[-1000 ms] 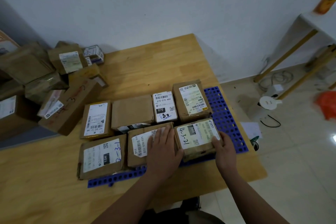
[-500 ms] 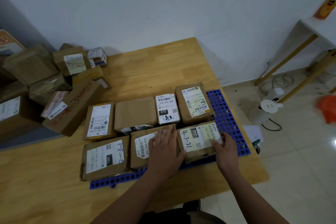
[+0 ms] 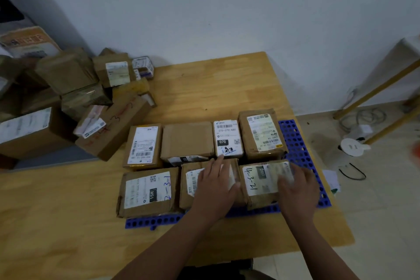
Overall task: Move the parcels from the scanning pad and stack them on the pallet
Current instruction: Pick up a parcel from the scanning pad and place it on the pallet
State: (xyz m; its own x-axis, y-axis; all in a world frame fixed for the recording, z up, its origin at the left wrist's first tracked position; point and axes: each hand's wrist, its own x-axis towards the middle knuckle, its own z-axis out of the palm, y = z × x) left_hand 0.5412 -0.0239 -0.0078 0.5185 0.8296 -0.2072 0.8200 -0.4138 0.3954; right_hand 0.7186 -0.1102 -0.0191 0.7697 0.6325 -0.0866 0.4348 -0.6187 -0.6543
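Two rows of parcels [image 3: 186, 138] fill blue pallet [image 3: 300, 143] on wooden surface [image 3: 204, 88]. Left grip [image 3: 214, 191] released, fingers straight, flat on front-middle parcel [image 3: 188, 188]. Right grip [image 3: 297, 191], blurred, also released, fingers extended over right end of front-right parcel [image 3: 256, 179]. Loose box pile [image 3: 109, 129] at far left.

A wooden table [image 3: 216, 88] stands against a white wall [image 3: 204, 7]. On the tiled floor [image 3: 375, 211] to its right lie grey cables [image 3: 368, 118], a round white device [image 3: 353, 146] and a black cord [image 3: 352, 171], near slanted wooden legs [image 3: 375, 88].
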